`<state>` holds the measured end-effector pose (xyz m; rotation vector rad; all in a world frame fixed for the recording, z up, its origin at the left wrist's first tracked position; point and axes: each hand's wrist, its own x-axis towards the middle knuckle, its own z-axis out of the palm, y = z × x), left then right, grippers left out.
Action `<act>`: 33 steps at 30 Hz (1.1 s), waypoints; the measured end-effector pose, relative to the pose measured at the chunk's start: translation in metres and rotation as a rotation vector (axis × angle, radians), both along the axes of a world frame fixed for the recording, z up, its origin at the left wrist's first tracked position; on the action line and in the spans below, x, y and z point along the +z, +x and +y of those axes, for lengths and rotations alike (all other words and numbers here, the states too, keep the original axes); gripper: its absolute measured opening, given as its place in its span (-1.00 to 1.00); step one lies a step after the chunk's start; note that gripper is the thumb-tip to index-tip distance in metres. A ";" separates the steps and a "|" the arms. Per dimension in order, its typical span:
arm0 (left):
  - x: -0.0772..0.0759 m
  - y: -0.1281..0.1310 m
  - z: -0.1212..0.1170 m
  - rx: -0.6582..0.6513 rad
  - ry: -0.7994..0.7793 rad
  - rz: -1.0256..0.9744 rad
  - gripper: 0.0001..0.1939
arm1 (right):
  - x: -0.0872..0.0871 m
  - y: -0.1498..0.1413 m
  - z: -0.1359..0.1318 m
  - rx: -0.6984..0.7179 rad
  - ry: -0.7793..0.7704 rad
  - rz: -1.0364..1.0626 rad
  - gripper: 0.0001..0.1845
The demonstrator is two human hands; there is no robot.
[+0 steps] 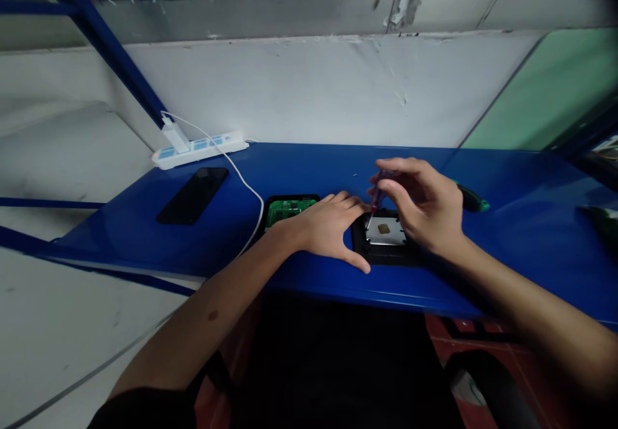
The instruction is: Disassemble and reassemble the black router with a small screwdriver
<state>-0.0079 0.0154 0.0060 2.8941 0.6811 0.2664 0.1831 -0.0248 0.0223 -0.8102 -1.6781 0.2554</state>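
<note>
In my right hand (427, 203) is a screwdriver (381, 190) with a translucent purple-red handle, gripped between thumb and fingers. Its thin shaft slants down to the upper left corner of a silver metal plate (391, 234), which has a small brownish patch in its middle. That plate sits in a black casing (386, 258) on the blue table. My left hand (333, 223) is spread, thumb and fingers at the casing's left side. Partly under my left wrist is another black casing with a green circuit board (287, 207).
A black phone (193, 196) lies on the table's left. Behind it, a white power strip (203, 149) holds a plugged-in charger, whose white cable (251, 190) runs toward the front edge. A dark tool with a green tip (476, 200) lies beyond my right hand.
</note>
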 end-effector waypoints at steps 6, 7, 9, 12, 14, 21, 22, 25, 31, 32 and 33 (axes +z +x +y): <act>-0.003 0.000 0.002 0.000 -0.007 -0.011 0.10 | -0.002 0.002 0.000 -0.014 -0.015 -0.032 -0.71; -0.003 0.000 0.002 -0.004 -0.013 -0.017 0.10 | -0.004 0.002 0.001 -0.002 -0.025 -0.043 -0.68; -0.003 0.000 0.002 -0.010 -0.035 -0.025 0.09 | -0.005 0.003 0.002 0.035 -0.048 -0.064 -0.62; 0.000 -0.001 0.001 -0.001 -0.077 -0.022 0.06 | -0.002 0.008 0.006 0.017 -0.042 -0.039 -0.58; 0.003 -0.002 -0.001 0.002 -0.106 -0.019 0.06 | 0.004 0.018 0.013 -0.084 -0.029 0.012 -0.53; 0.015 -0.001 -0.006 0.013 -0.194 0.029 0.08 | 0.002 0.095 0.064 -0.475 -0.370 -0.538 -0.65; 0.016 0.001 -0.007 0.013 -0.198 0.034 0.07 | -0.003 0.104 0.071 -0.479 -0.421 -0.625 -0.66; 0.019 0.010 -0.013 0.013 -0.220 0.061 0.08 | -0.017 0.116 0.086 -0.587 -0.508 -0.822 -0.62; 0.020 0.040 -0.021 0.006 -0.225 0.103 0.08 | -0.023 0.106 0.091 -0.705 -0.610 -0.990 -0.62; 0.020 0.046 -0.022 0.000 -0.217 0.109 0.09 | -0.022 0.105 0.090 -0.707 -0.605 -0.988 -0.62; 0.019 0.052 -0.022 -0.009 -0.205 0.108 0.11 | -0.021 0.105 0.089 -0.711 -0.600 -0.988 -0.61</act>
